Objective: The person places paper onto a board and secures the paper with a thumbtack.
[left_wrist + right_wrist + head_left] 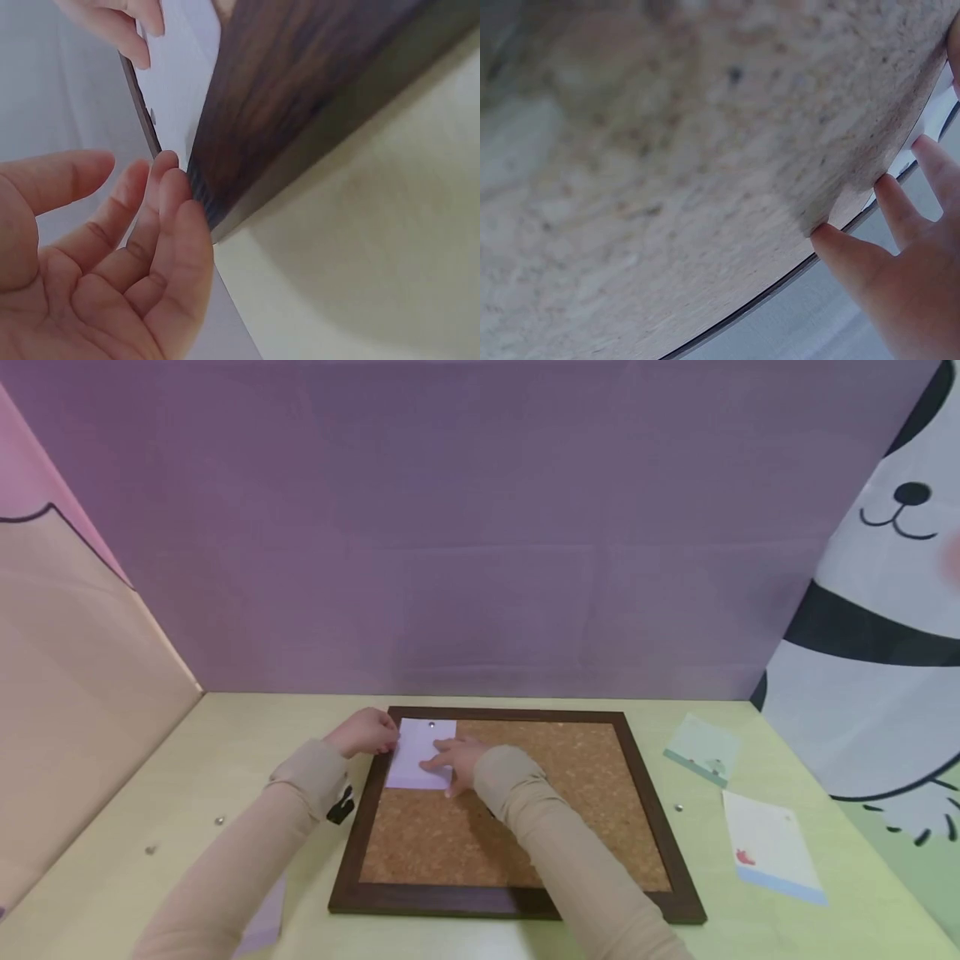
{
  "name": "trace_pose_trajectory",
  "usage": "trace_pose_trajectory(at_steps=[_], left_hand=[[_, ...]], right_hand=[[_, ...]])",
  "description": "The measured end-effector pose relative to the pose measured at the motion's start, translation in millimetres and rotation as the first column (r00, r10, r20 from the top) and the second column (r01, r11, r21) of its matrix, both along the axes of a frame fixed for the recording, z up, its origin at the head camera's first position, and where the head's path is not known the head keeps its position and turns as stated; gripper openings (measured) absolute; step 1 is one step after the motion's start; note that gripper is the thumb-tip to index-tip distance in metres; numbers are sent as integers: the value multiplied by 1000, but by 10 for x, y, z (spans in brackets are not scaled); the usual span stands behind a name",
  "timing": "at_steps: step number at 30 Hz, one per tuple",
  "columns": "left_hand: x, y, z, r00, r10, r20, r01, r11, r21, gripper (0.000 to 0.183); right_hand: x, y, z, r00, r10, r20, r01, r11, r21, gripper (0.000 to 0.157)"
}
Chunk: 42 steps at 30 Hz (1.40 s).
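A pale lilac sheet of paper lies on the upper left of a cork board with a dark wood frame. A small silver pushpin sits at the sheet's top edge. My right hand has its fingers spread, with fingertips on the sheet and on the cork beside its right edge. At the frame's left side is my left hand. In the left wrist view its fingers are loosely bent with the tips right at the frame, and the thumb stands apart.
Right of the board lie a green-edged note sheet, a blue-edged note sheet and a pushpin. On the left are two more pushpins and a lilac sheet partly under my left arm. A purple cloth wall rises behind the table.
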State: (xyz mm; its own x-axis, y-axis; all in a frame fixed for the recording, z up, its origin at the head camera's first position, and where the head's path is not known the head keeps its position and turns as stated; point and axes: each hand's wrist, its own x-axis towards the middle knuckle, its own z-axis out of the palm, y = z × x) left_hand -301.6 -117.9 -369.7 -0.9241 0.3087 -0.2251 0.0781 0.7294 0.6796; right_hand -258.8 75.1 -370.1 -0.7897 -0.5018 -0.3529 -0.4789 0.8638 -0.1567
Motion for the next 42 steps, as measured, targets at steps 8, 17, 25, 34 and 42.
trace_pose_trajectory(at_steps=[8, 17, 25, 34, 42], left_hand=[[109, -144, -67, 999, -34, 1, 34, 998, 62, 19], [220, -218, -114, 998, -64, -6, 64, 995, 70, 22], [435, -322, -89, 992, -115, -43, 118, 992, 56, 19], [617, -432, -102, 989, -132, -63, 137, 987, 88, 18], [706, -471, -113, 989, -130, -75, 135, 988, 70, 17]], right_hand=[[8, 12, 4, 1000, -17, 6, 17, 1000, -24, 60], [20, 9, 33, 999, -42, 24, 42, 999, -23, 61], [34, 7, 19, 999, -35, 6, 35, 999, -23, 60], [62, 17, 35, 1000, -20, 7, 21, 999, -43, 60], [43, 16, 12, 1000, -18, -10, 17, 998, -59, 60]])
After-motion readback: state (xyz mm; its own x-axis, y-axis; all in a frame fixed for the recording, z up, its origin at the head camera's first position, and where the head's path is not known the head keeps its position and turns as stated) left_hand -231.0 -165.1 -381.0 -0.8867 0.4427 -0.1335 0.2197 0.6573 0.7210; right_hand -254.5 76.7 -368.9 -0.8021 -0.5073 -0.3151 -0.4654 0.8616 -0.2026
